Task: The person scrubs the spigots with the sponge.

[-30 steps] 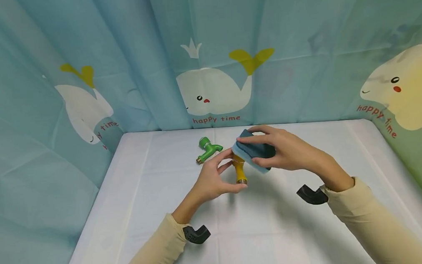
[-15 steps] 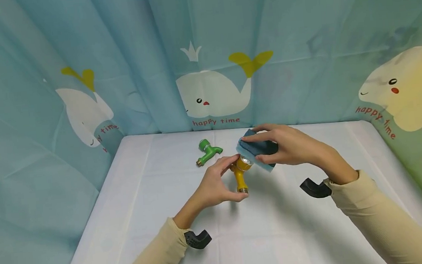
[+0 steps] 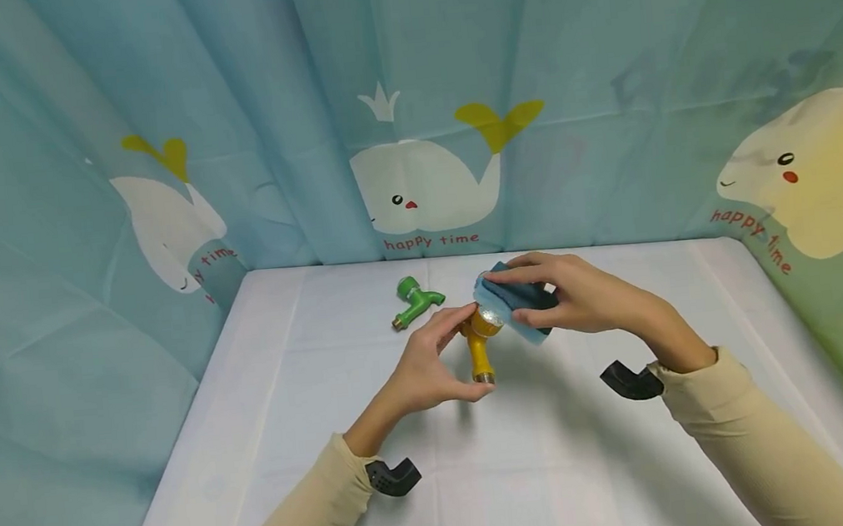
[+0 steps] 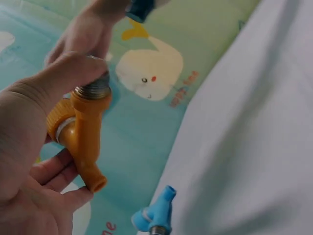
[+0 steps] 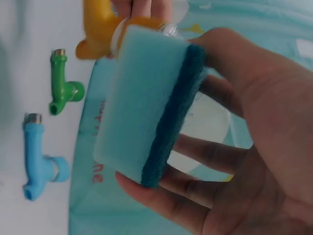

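Note:
My left hand (image 3: 431, 367) holds a yellow faucet (image 3: 479, 354) above the table, with the thumb on its brass threaded end and the fingers at the spout side, as the left wrist view shows. In my right hand (image 3: 590, 294) is a two-layer sponge (image 5: 142, 103), light blue with a dark blue scouring side, pinched between thumb and fingers. The sponge's light side lies against or very close to the knob of the yellow faucet. The knob's end looks shiny and silvery.
A green faucet (image 3: 417, 299) lies on the white table (image 3: 316, 439) behind my left hand. A light blue faucet (image 5: 36, 159) also lies there, seen in both wrist views. A whale-print curtain (image 3: 419, 63) hangs round the table's back and sides.
The sponge has shifted slightly right and off the knob, which it covered a second ago. The yellow faucet sits a little lower in view, still in my left hand.

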Motion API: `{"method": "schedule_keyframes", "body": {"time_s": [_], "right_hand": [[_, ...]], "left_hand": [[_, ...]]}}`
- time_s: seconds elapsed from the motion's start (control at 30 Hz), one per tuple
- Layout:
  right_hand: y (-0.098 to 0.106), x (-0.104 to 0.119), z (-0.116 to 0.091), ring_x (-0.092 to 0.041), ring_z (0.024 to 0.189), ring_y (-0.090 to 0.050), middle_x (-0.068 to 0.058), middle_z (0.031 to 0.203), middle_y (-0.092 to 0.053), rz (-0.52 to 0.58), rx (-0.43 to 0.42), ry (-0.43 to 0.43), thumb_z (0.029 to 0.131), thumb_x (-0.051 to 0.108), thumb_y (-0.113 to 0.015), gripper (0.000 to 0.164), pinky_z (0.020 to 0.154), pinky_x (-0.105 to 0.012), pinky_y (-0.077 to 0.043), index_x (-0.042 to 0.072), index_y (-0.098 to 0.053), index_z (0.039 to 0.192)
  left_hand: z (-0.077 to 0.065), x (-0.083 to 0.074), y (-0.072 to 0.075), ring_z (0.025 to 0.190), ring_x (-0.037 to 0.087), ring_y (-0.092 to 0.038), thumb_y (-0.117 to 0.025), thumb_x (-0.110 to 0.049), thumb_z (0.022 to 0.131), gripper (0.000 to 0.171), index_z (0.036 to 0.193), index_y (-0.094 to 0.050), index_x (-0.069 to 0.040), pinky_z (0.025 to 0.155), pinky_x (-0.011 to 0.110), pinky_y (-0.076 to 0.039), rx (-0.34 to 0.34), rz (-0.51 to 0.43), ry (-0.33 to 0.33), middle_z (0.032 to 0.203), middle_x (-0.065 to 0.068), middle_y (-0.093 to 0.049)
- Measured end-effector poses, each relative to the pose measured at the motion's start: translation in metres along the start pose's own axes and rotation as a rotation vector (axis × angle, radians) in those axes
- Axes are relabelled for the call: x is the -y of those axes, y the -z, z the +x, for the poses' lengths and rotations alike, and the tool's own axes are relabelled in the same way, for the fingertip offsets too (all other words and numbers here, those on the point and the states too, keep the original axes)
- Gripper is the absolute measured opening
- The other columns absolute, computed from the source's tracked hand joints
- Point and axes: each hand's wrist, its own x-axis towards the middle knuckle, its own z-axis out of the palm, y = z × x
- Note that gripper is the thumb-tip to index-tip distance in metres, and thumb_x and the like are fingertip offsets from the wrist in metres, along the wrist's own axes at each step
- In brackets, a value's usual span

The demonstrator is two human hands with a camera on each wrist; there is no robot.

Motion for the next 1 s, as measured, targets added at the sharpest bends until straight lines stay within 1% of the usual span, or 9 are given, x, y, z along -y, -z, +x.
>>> {"method": "schedule_keyframes", "body": {"time_s": [0.13, 0.23, 0.33, 0.43, 0.53, 0.67, 0.73, 0.9, 1.0], "right_hand": [[-0.013, -0.007, -0.007, -0.025, 0.106, -0.064, -0.014, 0.141, -0.058, 0.007, -0.154, -0.022, 0.091, 0.019, -0.079, 0.057, 0.073, -0.034, -0.058, 0.016, -0.061, 0.145], [-0.031, -0.005, -0.007, -0.029, 0.109, -0.065, -0.018, 0.144, -0.055, 0.038, -0.277, 0.033, 0.089, 0.015, -0.082, 0.061, 0.071, -0.034, -0.061, 0.015, -0.060, 0.146], [-0.050, -0.002, -0.008, -0.032, 0.112, -0.066, -0.020, 0.147, -0.052, 0.059, -0.353, 0.090, 0.087, 0.012, -0.083, 0.064, 0.071, -0.038, -0.062, 0.014, -0.059, 0.146], [-0.063, -0.001, -0.012, -0.032, 0.116, -0.064, -0.018, 0.147, -0.051, 0.034, -0.413, 0.108, 0.084, 0.011, -0.085, 0.064, 0.072, -0.041, -0.061, 0.015, -0.061, 0.144], [-0.071, 0.004, -0.015, -0.033, 0.120, -0.061, -0.017, 0.149, -0.050, 0.015, -0.442, 0.132, 0.082, 0.011, -0.086, 0.064, 0.074, -0.043, -0.060, 0.016, -0.063, 0.142], [-0.085, 0.007, -0.019, -0.034, 0.121, -0.059, -0.017, 0.152, -0.046, -0.015, -0.398, 0.125, 0.086, 0.015, -0.084, 0.063, 0.070, -0.036, -0.058, 0.019, -0.062, 0.144], [-0.090, 0.004, -0.023, -0.032, 0.115, -0.061, -0.017, 0.151, -0.047, -0.033, -0.394, 0.101, 0.085, 0.015, -0.084, 0.062, 0.067, -0.035, -0.057, 0.020, -0.063, 0.143], [-0.090, 0.003, -0.024, -0.031, 0.115, -0.063, -0.016, 0.149, -0.050, 0.070, -0.428, 0.085, 0.084, 0.011, -0.085, 0.064, 0.073, -0.040, -0.060, 0.018, -0.062, 0.143], [-0.091, 0.004, -0.023, -0.036, 0.121, -0.061, -0.018, 0.148, -0.050, 0.105, -0.398, 0.098, 0.086, 0.012, -0.083, 0.062, 0.077, -0.043, -0.061, 0.016, -0.062, 0.144]], "left_hand": [[-0.002, 0.003, 0.002, 0.135, 0.025, -0.048, -0.089, -0.001, 0.076, 0.093, 0.155, -0.040, -0.002, 0.113, 0.036, -0.042, -0.040, -0.260, 0.089, 0.148, 0.012, -0.049], [-0.001, 0.005, 0.003, 0.135, 0.029, -0.046, -0.090, -0.011, 0.079, 0.094, 0.156, -0.037, 0.002, 0.113, 0.040, -0.043, -0.106, -0.450, 0.128, 0.148, 0.019, -0.046], [0.000, 0.006, 0.003, 0.132, 0.029, -0.047, -0.093, -0.026, 0.077, 0.103, 0.156, -0.034, 0.005, 0.111, 0.043, -0.045, -0.159, -0.563, 0.161, 0.147, 0.024, -0.045], [0.000, 0.008, 0.001, 0.131, 0.027, -0.048, -0.095, -0.030, 0.074, 0.110, 0.156, -0.032, 0.007, 0.111, 0.044, -0.045, -0.199, -0.629, 0.199, 0.147, 0.027, -0.044], [0.002, 0.009, 0.000, 0.132, 0.026, -0.048, -0.094, -0.029, 0.074, 0.111, 0.156, -0.029, 0.008, 0.113, 0.046, -0.043, -0.235, -0.664, 0.214, 0.149, 0.027, -0.042], [0.006, 0.008, 0.003, 0.134, 0.030, -0.046, -0.091, -0.019, 0.077, 0.105, 0.156, -0.028, 0.009, 0.115, 0.054, -0.038, -0.268, -0.667, 0.191, 0.151, 0.029, -0.041], [0.006, 0.007, 0.004, 0.134, 0.030, -0.046, -0.089, -0.011, 0.077, 0.101, 0.156, -0.030, 0.008, 0.116, 0.056, -0.036, -0.270, -0.665, 0.181, 0.150, 0.028, -0.042], [0.006, 0.007, 0.004, 0.134, 0.030, -0.046, -0.093, -0.023, 0.077, 0.105, 0.155, -0.032, 0.008, 0.114, 0.049, -0.041, -0.242, -0.610, 0.117, 0.150, 0.026, -0.043], [0.005, 0.007, 0.003, 0.135, 0.030, -0.046, -0.094, -0.031, 0.075, 0.107, 0.155, -0.034, 0.007, 0.113, 0.044, -0.043, -0.220, -0.556, 0.074, 0.150, 0.025, -0.044]]}}
